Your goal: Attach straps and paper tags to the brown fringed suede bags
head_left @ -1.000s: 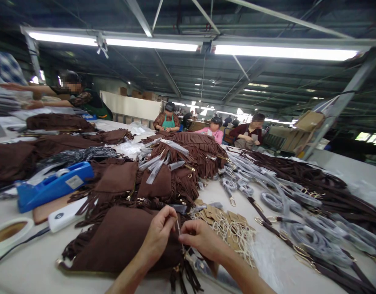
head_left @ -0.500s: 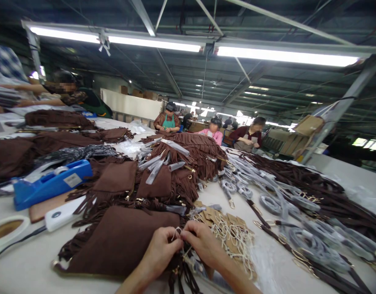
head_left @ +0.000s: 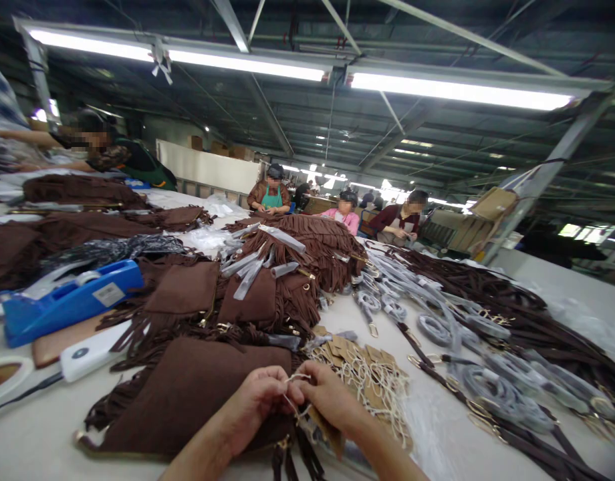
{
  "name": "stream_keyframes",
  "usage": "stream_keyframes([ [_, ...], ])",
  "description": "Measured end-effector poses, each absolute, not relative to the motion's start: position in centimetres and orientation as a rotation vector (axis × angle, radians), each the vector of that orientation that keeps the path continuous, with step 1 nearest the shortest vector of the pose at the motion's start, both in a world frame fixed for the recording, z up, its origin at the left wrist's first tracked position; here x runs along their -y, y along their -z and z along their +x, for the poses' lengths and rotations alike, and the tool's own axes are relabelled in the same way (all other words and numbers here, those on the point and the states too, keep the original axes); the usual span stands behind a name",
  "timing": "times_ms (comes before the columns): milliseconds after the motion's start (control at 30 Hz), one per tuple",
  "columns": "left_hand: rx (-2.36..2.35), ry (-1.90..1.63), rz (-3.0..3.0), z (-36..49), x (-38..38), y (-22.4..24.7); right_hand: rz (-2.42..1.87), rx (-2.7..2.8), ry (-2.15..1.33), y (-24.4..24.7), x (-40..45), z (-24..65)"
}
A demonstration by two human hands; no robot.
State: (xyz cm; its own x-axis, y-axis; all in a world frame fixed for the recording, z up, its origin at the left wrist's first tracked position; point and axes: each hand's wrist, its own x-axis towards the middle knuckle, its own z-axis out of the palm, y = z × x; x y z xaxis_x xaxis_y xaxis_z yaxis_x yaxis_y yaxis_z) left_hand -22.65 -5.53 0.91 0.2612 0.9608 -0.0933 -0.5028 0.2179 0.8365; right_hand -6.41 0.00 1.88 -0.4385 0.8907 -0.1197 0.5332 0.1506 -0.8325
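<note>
My left hand (head_left: 257, 401) and my right hand (head_left: 327, 397) meet at the right end of a brown fringed bag (head_left: 197, 387) lying on the table. Both hands pinch a thin white string (head_left: 291, 399) between their fingertips. A brown cardboard tag (head_left: 327, 427) hangs below my right hand, partly hidden by it. Dark tassels (head_left: 297, 457) and a gold zipper end show beneath the hands. Just beyond my right hand is a heap of tan tags with white strings (head_left: 370, 374).
Brown fringed bags (head_left: 307, 240) are piled ahead. A blue tape dispenser (head_left: 77, 294), white device (head_left: 94, 351) and tape roll (head_left: 7, 381) lie left. Dark straps and plastic-wrapped coils (head_left: 432, 331) spread right. Several people work beyond.
The string now shows as a loop between my fingers, and the tag under my right hand is more visible. My left hand has turned slightly. The view has shifted a little.
</note>
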Motion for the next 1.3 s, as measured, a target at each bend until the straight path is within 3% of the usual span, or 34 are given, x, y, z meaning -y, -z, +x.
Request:
stream_keyframes([
  [233,-0.567,-1.211,0.527,-23.3,5.3,-0.1,-1.129,1.629,-1.71,-1.7,0.8,-5.3],
  [733,-0.619,-1.191,0.499,-23.2,5.4,-0.6,-0.67,2.428,-1.033,-1.9,4.6,-2.5],
  [967,-0.71,-1.229,0.609,-23.0,5.4,-0.5,-1.078,2.171,-0.928,-0.8,3.6,-3.1],
  [1167,-0.929,-1.173,1.116,-22.1,5.9,-0.9,-1.215,2.394,-0.701,-1.9,2.8,-4.3],
  [1300,-1.253,-1.084,1.699,-22.7,6.3,-2.9,-1.038,2.456,-0.828,-3.7,3.0,-4.7],
])
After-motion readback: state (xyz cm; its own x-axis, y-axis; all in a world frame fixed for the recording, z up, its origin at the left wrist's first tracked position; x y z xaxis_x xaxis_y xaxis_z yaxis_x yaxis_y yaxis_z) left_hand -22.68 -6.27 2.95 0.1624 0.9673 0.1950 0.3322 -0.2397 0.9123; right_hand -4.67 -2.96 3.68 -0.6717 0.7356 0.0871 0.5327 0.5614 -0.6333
